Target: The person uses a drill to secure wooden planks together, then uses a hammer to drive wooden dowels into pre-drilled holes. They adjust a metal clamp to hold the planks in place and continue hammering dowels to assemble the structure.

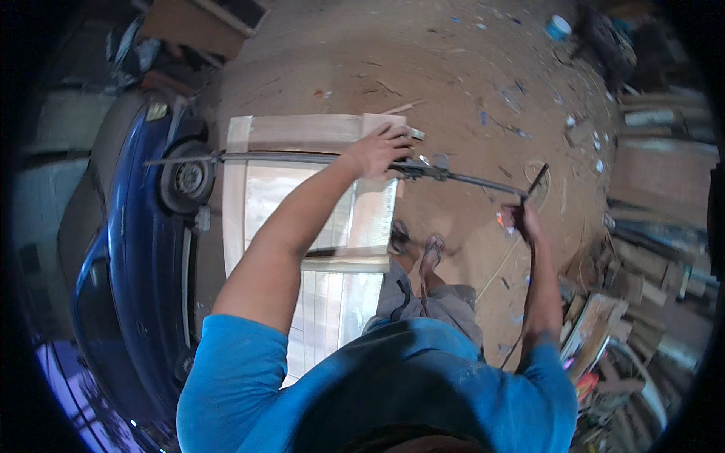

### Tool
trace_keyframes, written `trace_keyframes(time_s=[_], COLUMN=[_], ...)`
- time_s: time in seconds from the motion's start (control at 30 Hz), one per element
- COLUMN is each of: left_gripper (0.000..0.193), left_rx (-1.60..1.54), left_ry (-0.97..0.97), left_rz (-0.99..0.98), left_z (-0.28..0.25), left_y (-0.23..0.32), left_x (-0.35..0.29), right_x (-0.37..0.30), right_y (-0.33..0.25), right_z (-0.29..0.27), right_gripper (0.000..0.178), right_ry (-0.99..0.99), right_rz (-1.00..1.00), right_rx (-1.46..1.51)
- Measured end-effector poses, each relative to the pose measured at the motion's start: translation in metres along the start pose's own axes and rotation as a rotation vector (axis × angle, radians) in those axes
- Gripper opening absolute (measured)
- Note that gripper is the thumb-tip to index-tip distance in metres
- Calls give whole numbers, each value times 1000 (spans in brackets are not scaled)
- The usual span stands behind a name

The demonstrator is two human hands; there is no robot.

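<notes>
A long metal bar clamp [291,157] lies across a pale wooden panel frame [306,130], near its far end. The clamp's bar reaches past the frame's left edge, and its screw [487,183] sticks out to the right. My left hand [375,153] rests on the frame's far right corner, next to the clamp's head, with its fingers stretched out over the wood. At the screw's outer end is a slanted turning handle [537,181]. My right hand [524,219] is closed round the lower part of that handle; some of its fingers are hidden.
A blue car [128,226] with a dark wheel [187,177] stands close to the frame's left. Stacked boards and scrap wood [657,189] line the right side. A blue-and-white bucket [558,28] sits far right. Litter and sticks dot the dirt floor [453,83].
</notes>
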State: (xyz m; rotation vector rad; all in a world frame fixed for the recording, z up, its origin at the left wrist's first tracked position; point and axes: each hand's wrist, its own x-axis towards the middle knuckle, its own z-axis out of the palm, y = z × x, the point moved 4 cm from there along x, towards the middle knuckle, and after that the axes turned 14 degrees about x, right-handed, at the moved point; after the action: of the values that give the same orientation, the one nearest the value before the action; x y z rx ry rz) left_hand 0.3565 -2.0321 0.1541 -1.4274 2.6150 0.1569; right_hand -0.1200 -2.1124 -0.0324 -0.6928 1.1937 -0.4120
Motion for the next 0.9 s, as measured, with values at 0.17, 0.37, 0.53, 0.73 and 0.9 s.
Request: trace_keyframes(time_s=[0.17,0.37,0.53,0.73,0.9], left_gripper=[75,73,71,65,59], left_rx=[16,14,22,-16,14], left_ry=[-4,-25,-23,-14,-24], left_rz=[-41,-56,-25,-52,-62], left_z=[12,16,4,16,6], left_y=[-1,-2,-3,-3,1], left_x=[-18,-21,-2,-10,-16], right_x=[-142,-60,67,-6,-157], right_y=[-71,-159,-120,-4,-99], right_z=[87,75,21,16,88], right_gripper=[52,43,32,35,41], right_ry=[75,145,-21,-16,24], right_rz=[-328,-738,-309,-24,-339], right_rx=[-32,-448,-502,146,151])
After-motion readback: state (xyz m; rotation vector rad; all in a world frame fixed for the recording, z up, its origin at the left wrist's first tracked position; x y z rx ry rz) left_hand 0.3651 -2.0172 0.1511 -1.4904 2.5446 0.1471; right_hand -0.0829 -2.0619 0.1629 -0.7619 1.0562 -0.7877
